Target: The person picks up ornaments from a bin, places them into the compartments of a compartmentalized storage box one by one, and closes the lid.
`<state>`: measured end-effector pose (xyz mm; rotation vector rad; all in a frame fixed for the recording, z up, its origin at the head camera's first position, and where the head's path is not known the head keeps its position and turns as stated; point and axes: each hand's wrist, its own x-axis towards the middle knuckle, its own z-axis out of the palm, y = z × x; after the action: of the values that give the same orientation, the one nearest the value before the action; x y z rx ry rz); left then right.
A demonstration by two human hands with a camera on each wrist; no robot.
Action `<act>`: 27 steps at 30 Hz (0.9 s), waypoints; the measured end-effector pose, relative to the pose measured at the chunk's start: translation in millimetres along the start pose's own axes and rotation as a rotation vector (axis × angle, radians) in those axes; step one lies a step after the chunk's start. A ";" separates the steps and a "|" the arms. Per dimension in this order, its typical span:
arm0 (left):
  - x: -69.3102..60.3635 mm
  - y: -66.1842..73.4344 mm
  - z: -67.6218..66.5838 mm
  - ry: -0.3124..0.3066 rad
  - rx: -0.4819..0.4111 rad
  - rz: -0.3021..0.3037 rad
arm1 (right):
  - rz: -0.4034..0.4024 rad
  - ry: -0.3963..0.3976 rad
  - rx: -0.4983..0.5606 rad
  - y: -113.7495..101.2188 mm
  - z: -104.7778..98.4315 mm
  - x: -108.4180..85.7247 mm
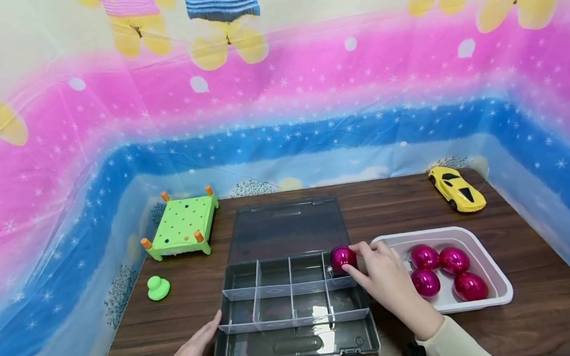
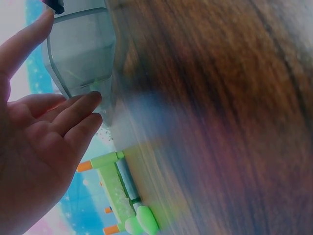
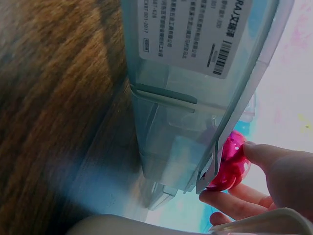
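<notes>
A clear grey divided box (image 1: 273,308) lies on the table with its lid (image 1: 288,229) folded back. My right hand (image 1: 386,275) pinches a shiny magenta ball (image 1: 342,258) between thumb and fingers at the box's back right compartment. In the right wrist view the ball (image 3: 230,161) shows at the box's rim, above its labelled side wall (image 3: 186,34). At the box's front left corner, my left hand (image 1: 193,352) rests against the side with extended fingers. Left wrist view: that hand (image 2: 49,127) holds its fingers fairly straight beside the box wall (image 2: 83,49).
To the right, a white tray (image 1: 504,290) holds several magenta balls (image 1: 454,260). A yellow toy car (image 1: 457,188) stands at the back right. On the left are a green toy bed (image 1: 182,225) with orange posts and a small green toy (image 1: 158,287). A patterned cloth surrounds the table.
</notes>
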<state>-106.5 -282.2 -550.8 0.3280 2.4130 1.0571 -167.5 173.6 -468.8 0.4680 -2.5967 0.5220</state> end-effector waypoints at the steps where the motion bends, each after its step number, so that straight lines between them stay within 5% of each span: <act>1: 0.2 -0.5 0.6 0.003 0.015 -0.001 | -0.004 0.000 -0.004 -0.2 0.0 0.3; 16: -0.9 1.0 0.3 -0.002 -0.006 0.008 | -0.022 -0.063 0.008 -3.3 -3.5 -1.6; 27: -0.8 4.8 0.5 -0.005 -0.010 -0.015 | -0.041 0.033 0.052 5.2 -30.0 -11.4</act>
<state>-105.4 -279.0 -547.3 0.3082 2.4017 1.0599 -149.3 193.8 -451.0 0.5244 -2.5413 0.5799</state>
